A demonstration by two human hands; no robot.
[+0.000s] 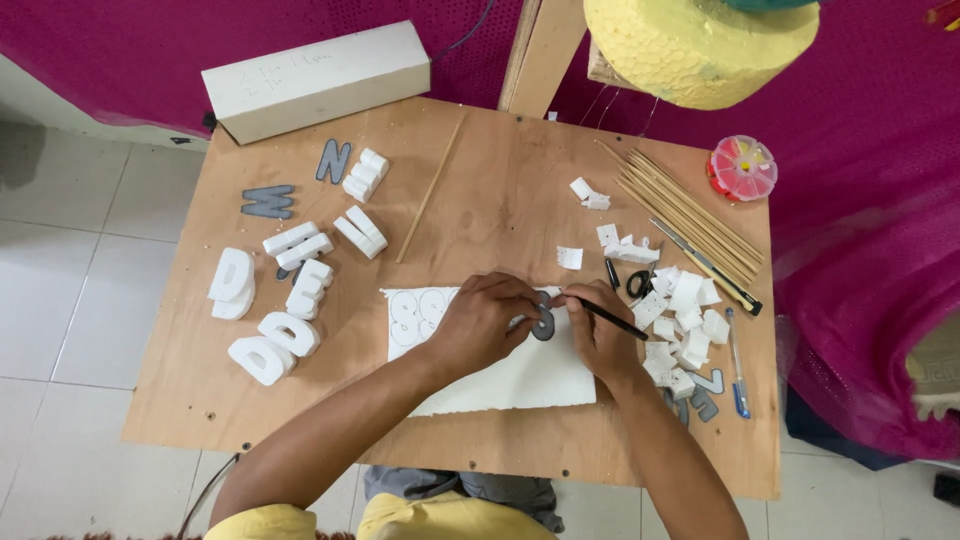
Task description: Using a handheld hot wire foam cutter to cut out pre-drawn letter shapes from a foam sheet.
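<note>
My left hand (487, 318) presses a grey letter stencil (543, 318) flat on a white foam sheet (520, 380), while my right hand (598, 330) grips a black pencil (612, 319) against it. They sit on a plywood table (480, 180) strewn with cut foam letters (275, 320), scraps (685, 320) and wooden sticks (690, 215), over pale floor tiles (70, 260), with magenta cloth (860, 220) behind.

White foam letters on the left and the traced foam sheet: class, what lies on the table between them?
In the head view, only bare plywood table separates the white foam letters from the foam sheet; nothing lies there.
</note>
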